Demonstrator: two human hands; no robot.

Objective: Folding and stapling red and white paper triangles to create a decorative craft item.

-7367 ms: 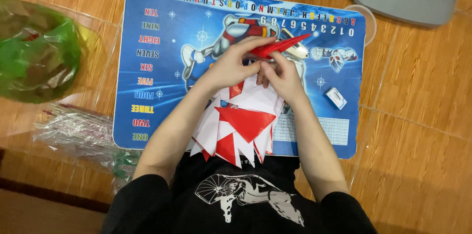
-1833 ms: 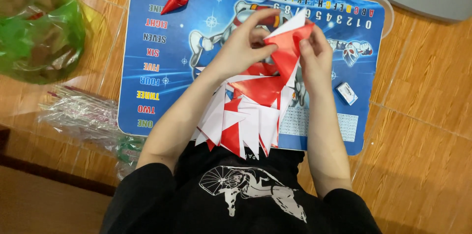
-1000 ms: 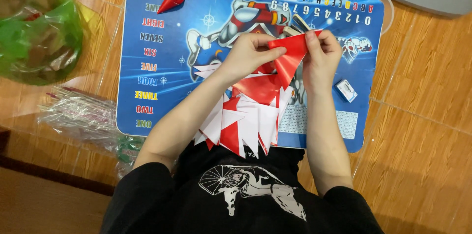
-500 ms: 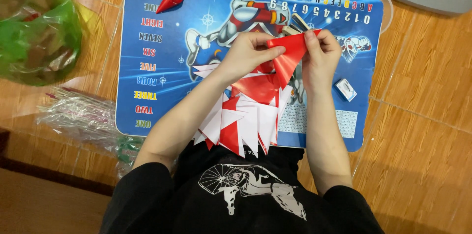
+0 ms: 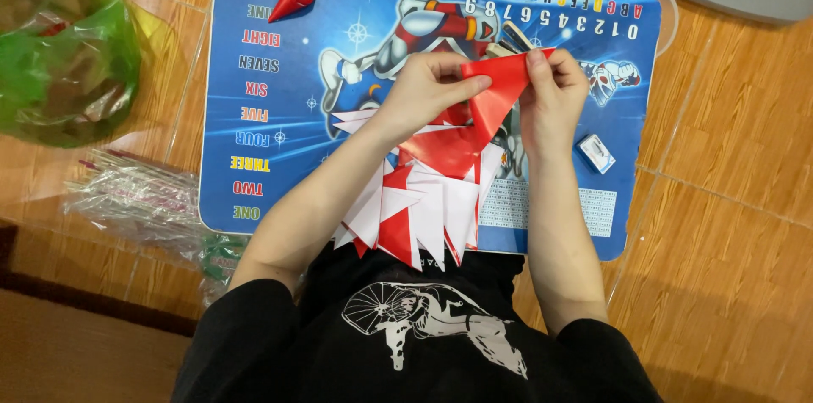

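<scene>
Left hand [image 5: 428,90], right hand [image 5: 552,96]: fingers pinch glossy red triangular pennant [image 5: 500,85] | white-red pennant pile [image 5: 419,208] at 6 o'clock | laminated blue mat [image 5: 279,157]

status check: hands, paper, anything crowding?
Left hand and right hand both pinching red folded paper sheet. Red-and-white paper stack beneath wrists. Small white box beside right hand, apart.
</scene>
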